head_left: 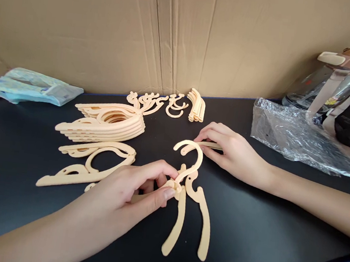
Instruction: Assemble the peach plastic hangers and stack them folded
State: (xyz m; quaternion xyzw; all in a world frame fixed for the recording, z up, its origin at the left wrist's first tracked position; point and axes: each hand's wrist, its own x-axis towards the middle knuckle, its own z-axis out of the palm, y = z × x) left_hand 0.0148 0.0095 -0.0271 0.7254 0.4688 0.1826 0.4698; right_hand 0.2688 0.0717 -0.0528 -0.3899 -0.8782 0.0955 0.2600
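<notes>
My left hand (pixel 146 182) is closed in a pinch on a cream plastic hanger hook (pixel 198 161), whose curved end points up and left. Just beneath it is a cream hanger arm (pixel 174 233); whether the two are joined, I cannot tell. A second hanger arm (pixel 204 228) lies to its right on the table. Behind the hook, my right hand (pixel 224 147) is closed on a slim cream hanger piece (pixel 188 149), its far part covered by the fingers. Left of my left hand lie flat folded hangers (pixel 94 161), partly hidden by it.
A stack of folded hangers (pixel 108 127) sits on the black table (pixel 227 248). Loose hooks (pixel 175 105) and bundled arms (pixel 197 106) lie behind. Clear plastic wrap (pixel 289 132) and a strapped bottle (pixel 343 83) are right, a blue packet (pixel 36 86) left, cardboard (pixel 95 27) behind.
</notes>
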